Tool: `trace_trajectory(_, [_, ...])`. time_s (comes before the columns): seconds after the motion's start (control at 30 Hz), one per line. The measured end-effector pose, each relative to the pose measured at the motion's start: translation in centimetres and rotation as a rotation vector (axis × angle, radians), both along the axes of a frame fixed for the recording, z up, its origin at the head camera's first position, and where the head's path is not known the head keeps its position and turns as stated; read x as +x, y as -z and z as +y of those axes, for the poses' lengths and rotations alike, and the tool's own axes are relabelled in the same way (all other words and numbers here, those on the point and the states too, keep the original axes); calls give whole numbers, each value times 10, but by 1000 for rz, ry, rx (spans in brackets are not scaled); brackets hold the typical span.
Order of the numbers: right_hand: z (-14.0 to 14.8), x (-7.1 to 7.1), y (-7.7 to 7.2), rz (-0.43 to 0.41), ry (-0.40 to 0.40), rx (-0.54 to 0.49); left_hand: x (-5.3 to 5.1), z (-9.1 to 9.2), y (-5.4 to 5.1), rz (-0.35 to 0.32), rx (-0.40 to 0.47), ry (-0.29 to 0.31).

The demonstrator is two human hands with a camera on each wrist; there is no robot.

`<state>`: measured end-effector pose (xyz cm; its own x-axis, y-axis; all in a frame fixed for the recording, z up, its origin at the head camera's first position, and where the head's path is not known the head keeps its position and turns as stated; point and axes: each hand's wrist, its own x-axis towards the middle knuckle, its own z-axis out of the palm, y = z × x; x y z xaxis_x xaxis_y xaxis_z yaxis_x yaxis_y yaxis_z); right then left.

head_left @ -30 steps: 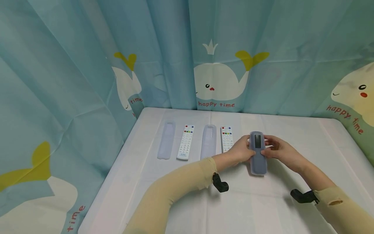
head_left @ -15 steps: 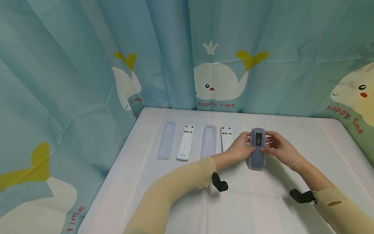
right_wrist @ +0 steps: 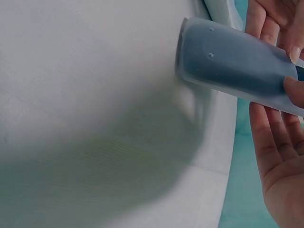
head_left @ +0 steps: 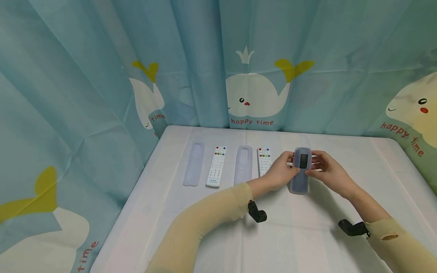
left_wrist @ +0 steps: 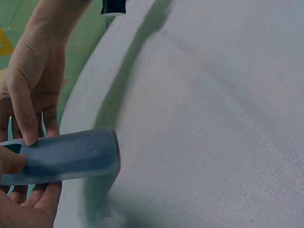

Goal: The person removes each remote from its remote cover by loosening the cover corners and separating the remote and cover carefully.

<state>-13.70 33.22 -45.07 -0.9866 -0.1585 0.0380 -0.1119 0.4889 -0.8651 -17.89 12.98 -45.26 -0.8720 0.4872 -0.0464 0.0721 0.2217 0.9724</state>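
A dark remote control in a translucent sleeve, with a black rectangular window near its far end, is held between both hands in the head view. On its left side my left hand pinches it, thumb on the upper face and fingers along the edge. From the right side my right hand grips it the same way, its thumb near the window. The near end of the sleeve points toward me. Both wrist views show that end closely, with two small bumps on the sleeve. The fingertips beneath it are partly hidden.
To the left on the white table lie an empty-looking translucent sleeve, a white remote control, a second sleeve and another white remote, partly covered by my left hand. A blue whale-print curtain stands behind.
The sleeved remote has shifted a little away from me, up in the head view, with both hands keeping hold. The sleeves and white remotes on the left have stayed put.
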Motion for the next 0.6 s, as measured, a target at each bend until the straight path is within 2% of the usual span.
trace_trajectory(0.23, [1, 2, -7, 20, 44, 28, -1, 0, -1, -19, 5, 4])
trace_trajectory(0.43, [-4, 0, -10, 131, 100, -3, 0, 1, -2, -2, -2, 2])
trace_trajectory(0.6, [-10, 1, -13, 158, 181, -13, 2, 1, -3, 4, 4, 0])
